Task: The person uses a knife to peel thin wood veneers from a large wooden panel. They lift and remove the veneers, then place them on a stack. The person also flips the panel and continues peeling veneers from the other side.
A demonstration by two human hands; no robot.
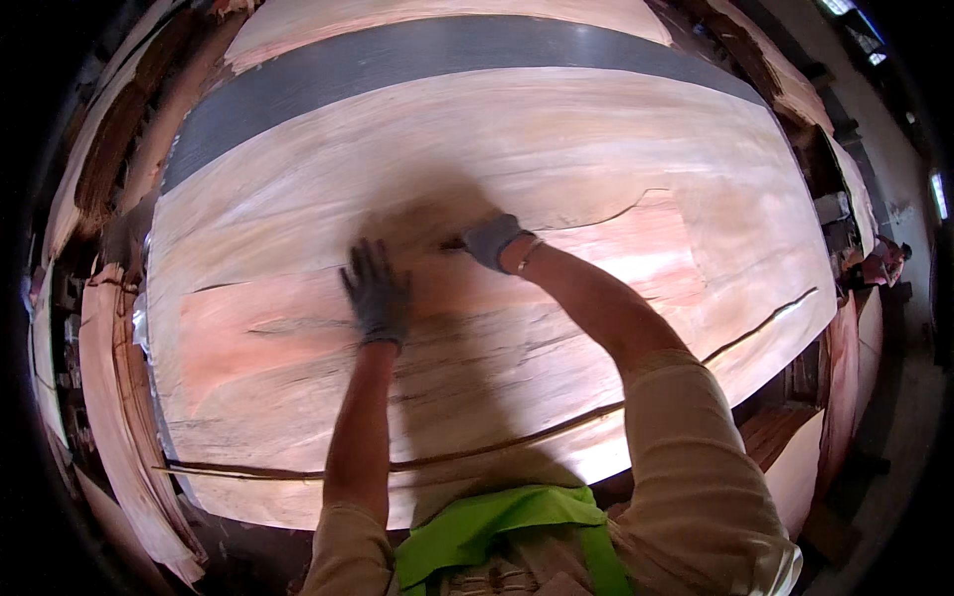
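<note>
A large pale wood veneer sheet (pixel 477 119) covers the table in front of me, with a pinker veneer piece (pixel 258 318) lying across its middle. My left hand (pixel 379 296), in a grey glove, rests on the pink piece with its fingers spread. Just right of it, near that piece's far edge, my right hand (pixel 491 241) is closed in a grey glove. A small dark tip (pixel 453 243) pokes out at its left side; what it belongs to is hidden. My shadow darkens the wood around both hands.
A dark grey strip of tabletop (pixel 397 52) shows beyond the sheet. A long dark gap (pixel 517 440) runs across its near side. Veneer stacks (pixel 111 387) stand at the left and others at the right. Another person (pixel 882 262) is far off at the right.
</note>
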